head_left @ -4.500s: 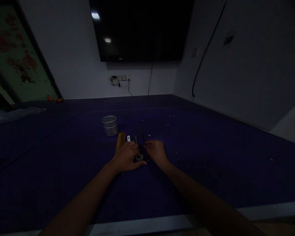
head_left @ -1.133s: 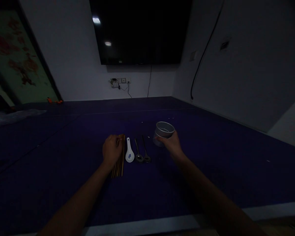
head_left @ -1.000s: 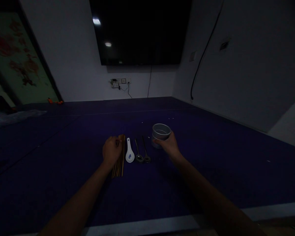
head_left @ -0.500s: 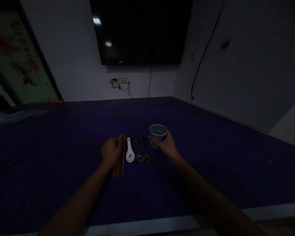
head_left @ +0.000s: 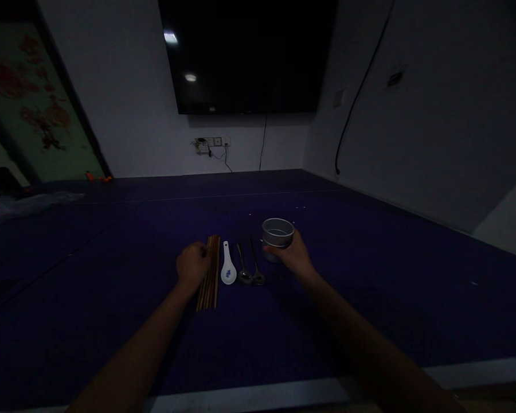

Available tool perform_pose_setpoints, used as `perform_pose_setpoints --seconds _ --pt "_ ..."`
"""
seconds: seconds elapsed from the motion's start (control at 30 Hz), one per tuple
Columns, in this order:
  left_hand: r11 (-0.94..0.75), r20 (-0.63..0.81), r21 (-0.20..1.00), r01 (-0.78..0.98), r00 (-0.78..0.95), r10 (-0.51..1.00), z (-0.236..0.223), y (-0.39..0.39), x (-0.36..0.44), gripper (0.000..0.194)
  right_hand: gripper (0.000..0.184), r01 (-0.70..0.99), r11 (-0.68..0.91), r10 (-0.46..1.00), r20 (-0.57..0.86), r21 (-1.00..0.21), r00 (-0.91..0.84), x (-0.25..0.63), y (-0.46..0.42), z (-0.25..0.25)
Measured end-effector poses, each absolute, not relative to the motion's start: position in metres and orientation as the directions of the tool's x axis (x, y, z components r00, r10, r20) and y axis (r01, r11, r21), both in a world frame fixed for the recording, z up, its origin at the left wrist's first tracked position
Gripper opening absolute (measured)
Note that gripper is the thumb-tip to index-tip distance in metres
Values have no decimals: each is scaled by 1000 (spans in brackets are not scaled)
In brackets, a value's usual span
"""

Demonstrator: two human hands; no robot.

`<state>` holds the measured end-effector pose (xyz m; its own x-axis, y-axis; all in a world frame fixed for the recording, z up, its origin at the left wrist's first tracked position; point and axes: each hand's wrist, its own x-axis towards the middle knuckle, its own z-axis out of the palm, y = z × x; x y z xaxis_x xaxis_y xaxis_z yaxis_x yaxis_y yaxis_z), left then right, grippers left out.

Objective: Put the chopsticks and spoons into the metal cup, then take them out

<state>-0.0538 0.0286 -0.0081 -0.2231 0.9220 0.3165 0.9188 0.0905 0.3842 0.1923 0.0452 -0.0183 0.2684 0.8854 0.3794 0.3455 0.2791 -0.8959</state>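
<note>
The right hand (head_left: 296, 256) grasps the metal cup (head_left: 270, 240), at two o'clock from the white spoon (head_left: 229, 273) — best held level, clear of the dark spoons (head_left: 245, 279) — while the left hand (head_left: 192, 264) curls by the chopsticks (head_left: 210, 284) at nine o'clock, grip undeterminable.

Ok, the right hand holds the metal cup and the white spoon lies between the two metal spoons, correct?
Not quite: the white spoon lies between the chopsticks and the metal spoons, as the head view shows. The right hand does hold the metal cup.
</note>
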Motion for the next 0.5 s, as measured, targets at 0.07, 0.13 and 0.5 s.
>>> perform_pose_setpoints --seconds 0.07,0.13,0.5 --pt "114 288 379 918 -234 929 -8 29 -54 22 92 340 305 880 400 -889 255 192 46 -19" --pt "137 262 376 916 -247 933 -8 30 -54 23 106 356 337 859 440 -872 264 191 45 -16" --pt "192 180 364 911 -271 946 -7 33 -56 27 30 711 633 431 902 -306 5 180 5 16"
